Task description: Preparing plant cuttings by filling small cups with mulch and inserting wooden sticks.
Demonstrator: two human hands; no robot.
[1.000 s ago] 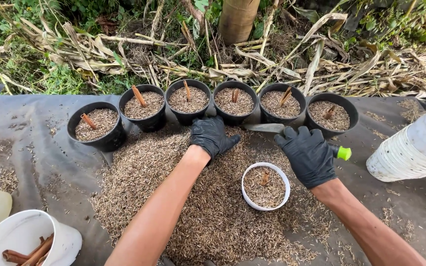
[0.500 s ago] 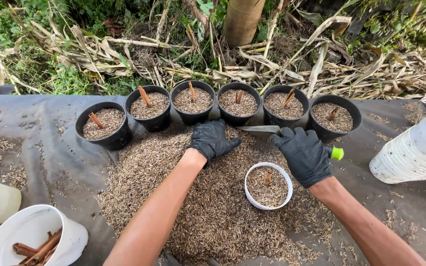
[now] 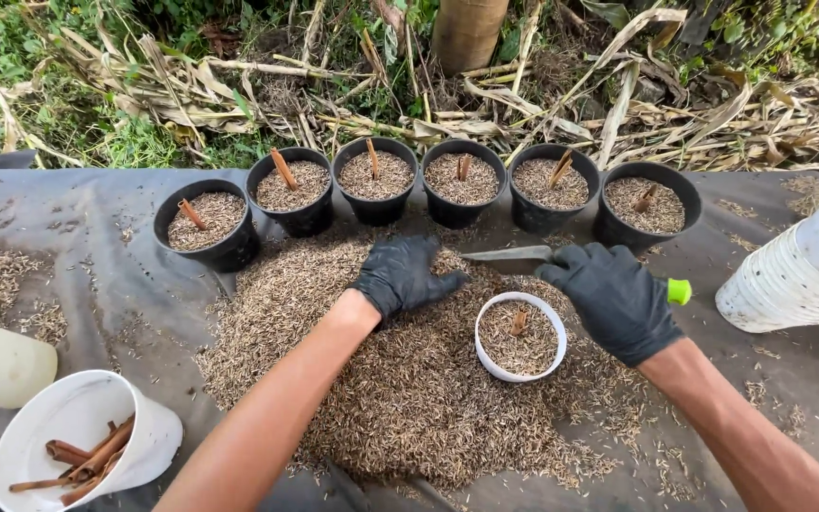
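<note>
Six black pots filled with husks, each with a brown stick pushed in, are lined up along the dark sheet; a white pot with its own stick sits on the husk pile between both gloved hands. The left hand is laid flat and open on the husks; a green-handled knife is gripped in the closed right hand, its blade pointing left just above the white pot.

We work outdoors in even daylight. A dark ground sheet covers the floor beneath and around the grip. Beyond the grip we see dry stalks and leaves, green grass, and the base of a tree trunk.
</note>
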